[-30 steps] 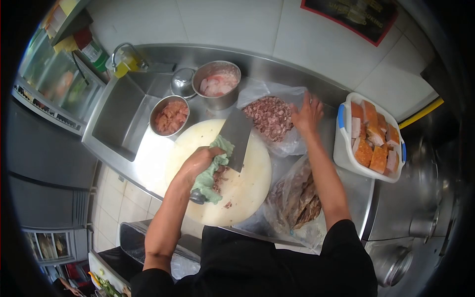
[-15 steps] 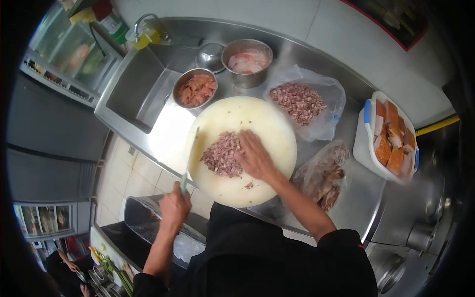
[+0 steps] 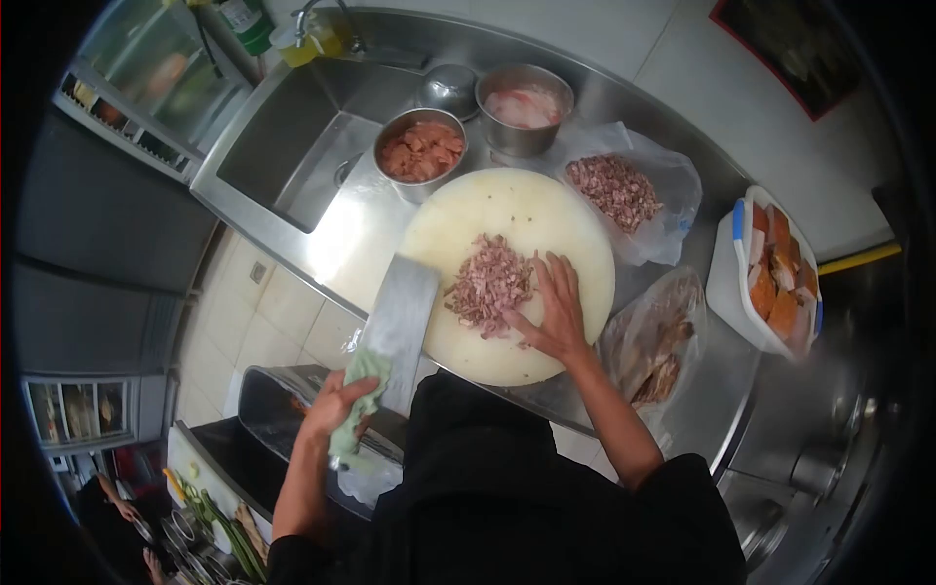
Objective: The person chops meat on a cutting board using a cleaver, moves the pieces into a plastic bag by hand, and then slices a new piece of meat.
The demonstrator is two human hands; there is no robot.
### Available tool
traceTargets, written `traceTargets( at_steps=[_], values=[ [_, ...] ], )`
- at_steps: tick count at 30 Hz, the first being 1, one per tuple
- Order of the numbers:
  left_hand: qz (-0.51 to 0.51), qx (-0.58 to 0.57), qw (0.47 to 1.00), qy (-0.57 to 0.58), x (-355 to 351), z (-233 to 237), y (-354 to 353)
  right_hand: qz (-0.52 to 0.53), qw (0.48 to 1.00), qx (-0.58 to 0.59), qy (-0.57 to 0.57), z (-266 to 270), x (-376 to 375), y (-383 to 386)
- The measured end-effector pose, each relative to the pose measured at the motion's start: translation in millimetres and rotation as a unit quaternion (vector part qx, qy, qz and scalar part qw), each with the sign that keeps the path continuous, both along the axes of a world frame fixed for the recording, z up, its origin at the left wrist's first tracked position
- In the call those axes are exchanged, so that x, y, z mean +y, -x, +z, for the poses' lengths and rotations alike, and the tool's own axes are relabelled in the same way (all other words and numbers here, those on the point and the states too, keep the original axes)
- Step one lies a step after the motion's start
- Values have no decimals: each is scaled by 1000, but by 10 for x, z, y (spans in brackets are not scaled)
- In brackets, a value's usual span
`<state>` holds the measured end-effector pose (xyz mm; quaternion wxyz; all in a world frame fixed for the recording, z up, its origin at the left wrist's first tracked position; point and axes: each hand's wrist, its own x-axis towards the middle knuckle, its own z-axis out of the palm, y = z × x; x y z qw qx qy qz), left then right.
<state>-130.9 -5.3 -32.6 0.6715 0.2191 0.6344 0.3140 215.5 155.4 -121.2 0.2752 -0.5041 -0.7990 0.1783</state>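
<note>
My left hand [image 3: 343, 405] is closed round the cloth-wrapped handle of a cleaver [image 3: 402, 327]. A pale green cloth [image 3: 369, 375] covers that handle. The broad blade lies nearly flat, its far end over the left edge of a round white chopping board [image 3: 556, 210]. A heap of chopped meat [image 3: 490, 288] sits mid-board, small pinkish-brown pieces. Beside its right edge is my right hand [image 3: 556, 317], fingers spread, fingertips at the pile. Behind the board, an open plastic bag holds more chopped meat [image 3: 614, 193]; a second clear bag [image 3: 655, 341] with brown meat pieces lies to the right.
Two metal pots, one of sliced meat [image 3: 421, 151] and one of pale pink meat [image 3: 524, 107], stand behind the board. A sink [image 3: 283, 175] is at left. A white tub [image 3: 736, 263] of browned meat slabs stands right. Below left is a dark bin [image 3: 268, 409]; another person's hand [image 3: 127, 509] shows beyond.
The cleaver has turned from edge-on to showing its broad face. My right hand has shifted off the heap to its right side, fingers spreading. The whole view has shifted slightly.
</note>
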Motion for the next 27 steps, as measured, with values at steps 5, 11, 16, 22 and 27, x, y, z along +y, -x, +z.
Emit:
traceTargets(
  at_steps=[5, 11, 16, 22, 27],
  values=[
    [-64, -90, 987, 116, -308, 118, 175, 29, 998, 28, 40, 101, 26, 395],
    [-158, -95, 976, 114, 266, -181, -265, 3, 997, 72, 0, 6, -116, 703],
    [-152, -159, 974, 47, 538, -439, -604, -90, 984, 152, 8, -108, -159, 835],
    [-129, -182, 974, 25, 407, -233, -666, -71, 977, 193, -48, 113, -220, 803],
    [-136, -158, 977, 39, 411, -119, -732, -64, 975, 208, -44, 164, -189, 765]
  ],
)
